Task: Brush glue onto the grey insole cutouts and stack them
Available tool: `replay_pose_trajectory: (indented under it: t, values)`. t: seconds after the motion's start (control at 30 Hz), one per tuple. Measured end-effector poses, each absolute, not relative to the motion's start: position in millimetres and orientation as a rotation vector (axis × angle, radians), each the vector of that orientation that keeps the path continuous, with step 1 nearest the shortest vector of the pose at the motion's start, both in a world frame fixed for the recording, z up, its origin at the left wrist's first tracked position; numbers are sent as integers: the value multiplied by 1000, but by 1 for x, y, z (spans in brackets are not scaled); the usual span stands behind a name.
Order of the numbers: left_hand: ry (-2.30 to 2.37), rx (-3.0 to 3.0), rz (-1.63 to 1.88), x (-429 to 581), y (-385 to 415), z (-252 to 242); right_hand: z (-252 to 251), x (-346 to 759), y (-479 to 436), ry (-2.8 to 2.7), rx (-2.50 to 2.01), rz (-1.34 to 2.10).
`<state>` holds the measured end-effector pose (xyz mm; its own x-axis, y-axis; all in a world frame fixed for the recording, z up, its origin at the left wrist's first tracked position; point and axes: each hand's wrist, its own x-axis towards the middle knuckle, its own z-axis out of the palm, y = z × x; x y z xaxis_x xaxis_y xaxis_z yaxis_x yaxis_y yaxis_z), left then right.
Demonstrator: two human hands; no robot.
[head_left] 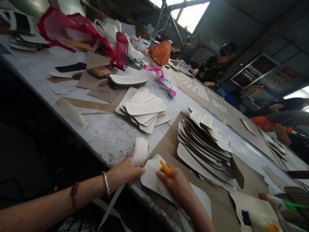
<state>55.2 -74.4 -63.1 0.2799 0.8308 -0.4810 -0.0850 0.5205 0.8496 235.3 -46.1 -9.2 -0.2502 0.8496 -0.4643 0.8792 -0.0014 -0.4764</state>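
Left hand (125, 174): your fingers pinch white strip (140, 150), near counter (108, 135) edge.
Right hand (175, 185): fingers grip yellow tool (165, 168), probably a pen, on white piece (151, 177).

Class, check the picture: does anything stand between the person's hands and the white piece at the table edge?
Nothing visible does. The right hand, holding a yellow tool, rests on the white piece, and the left hand, pinching a white strip, is at its left edge. The stack lies beyond it.

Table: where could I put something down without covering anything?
Bare tabletop lies between the left hand, the white strip and the fanned pile. Brown card in front of the tall stack is free too. The far end is crowded with bags.
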Motion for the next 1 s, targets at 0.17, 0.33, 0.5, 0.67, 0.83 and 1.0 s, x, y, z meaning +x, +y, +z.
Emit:
replay_pose_trajectory:
  t: [0.17, 0.33, 0.5, 0.67, 0.83, 1.0]
  values:
    - [1211, 1047, 692, 55, -73, -64, -8, 234, -46, 2159, 1863, -943]
    - [1284, 1197, 666, 55, -73, -61, -6, 232, -47, 2159, 1863, -883]
    - [1292, 1185, 681, 57, -74, -59, -5, 232, -49, 2155, 1884, -871]
    - [1328, 1163, 704, 61, -72, -68, -5, 230, -51, 2172, 1881, -823]
    - [1368, 1121, 708, 66, -73, -66, -7, 226, -52, 2192, 1854, -755]
    - [1432, 1076, 734, 68, -73, -53, 4, 250, -66, 2153, 1895, -765]
